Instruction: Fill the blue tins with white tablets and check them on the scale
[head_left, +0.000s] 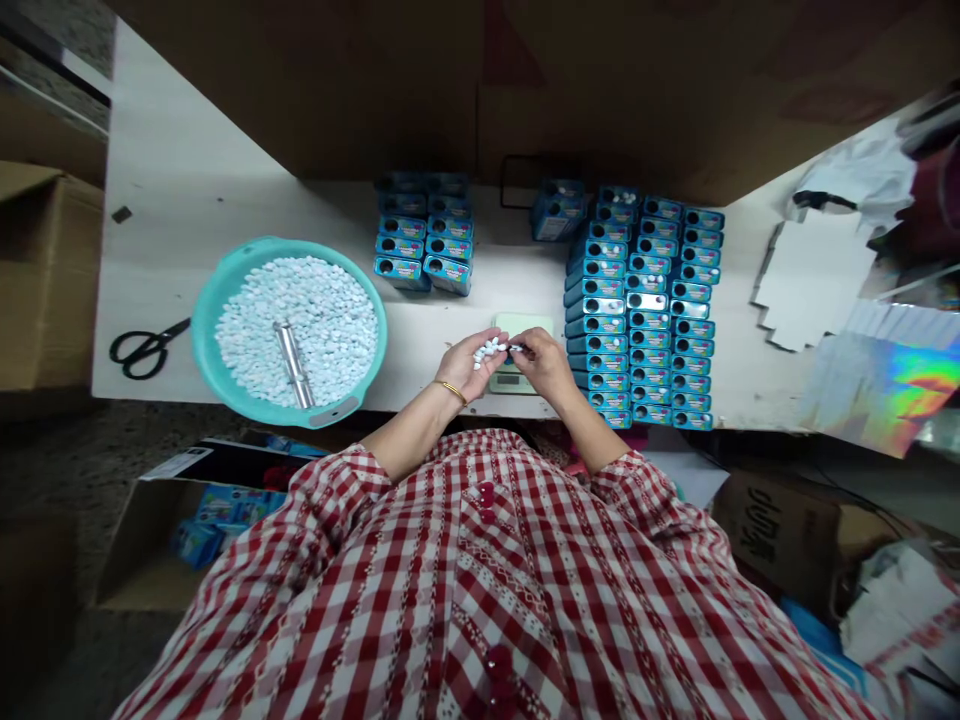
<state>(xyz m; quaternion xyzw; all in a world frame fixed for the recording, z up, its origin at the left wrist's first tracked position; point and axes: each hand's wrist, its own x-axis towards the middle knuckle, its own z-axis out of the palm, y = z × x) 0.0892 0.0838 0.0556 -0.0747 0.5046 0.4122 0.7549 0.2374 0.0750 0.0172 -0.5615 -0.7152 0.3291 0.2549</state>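
My left hand (471, 362) is turned palm up and cupped around a small heap of white pellets (490, 349). Right beside it, my right hand (543, 362) has its fingers drawn together in a pinch, with a white pellet (517, 348) at the tips. Both hands hover over a pale green scale (523, 324), whose lower part with the display shows between the wrists. A bit of something dark and blue shows between my hands, mostly hidden by the fingers.
A turquoise basin (201, 330) of white pellets holds a metal tube (292, 362); black scissors (147, 350) lie left of it. Blue tins stand in a small group (400, 270) and in several rows (600, 330) at right. A large cardboard box (480, 90) blocks the back.
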